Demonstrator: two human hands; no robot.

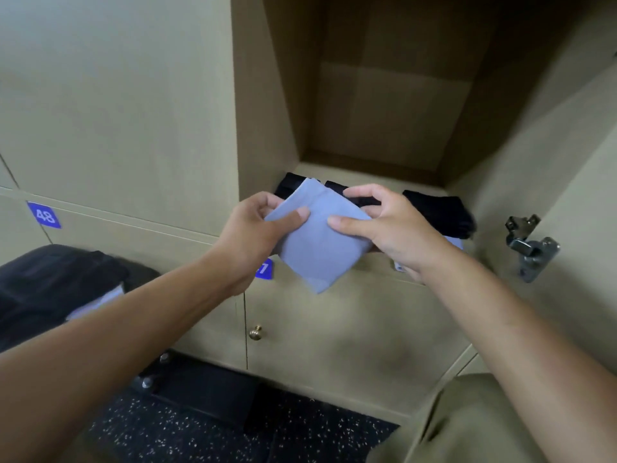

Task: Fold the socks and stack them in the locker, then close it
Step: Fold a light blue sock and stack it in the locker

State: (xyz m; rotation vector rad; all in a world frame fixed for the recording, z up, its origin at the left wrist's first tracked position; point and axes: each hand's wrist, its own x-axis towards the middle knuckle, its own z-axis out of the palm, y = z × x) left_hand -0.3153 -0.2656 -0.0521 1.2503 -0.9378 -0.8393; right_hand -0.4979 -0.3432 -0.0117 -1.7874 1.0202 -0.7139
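Both hands are up at the locker's (384, 111) mouth with the light blue sock (317, 235) pinched between them. The left hand (253, 232) has thumb on top and fingers beneath at the sock's nine o'clock edge; the right hand (384, 225) closes its grip on the three o'clock edge. It looks feather-light, soft and floppy, so I'd judge it needs holding by the folded edges or it will sag open. It is a plain, smooth, pale blue square, one corner hanging toward six o'clock. Dark socks (437, 212) lie on the locker floor just behind, at twelve to two o'clock.
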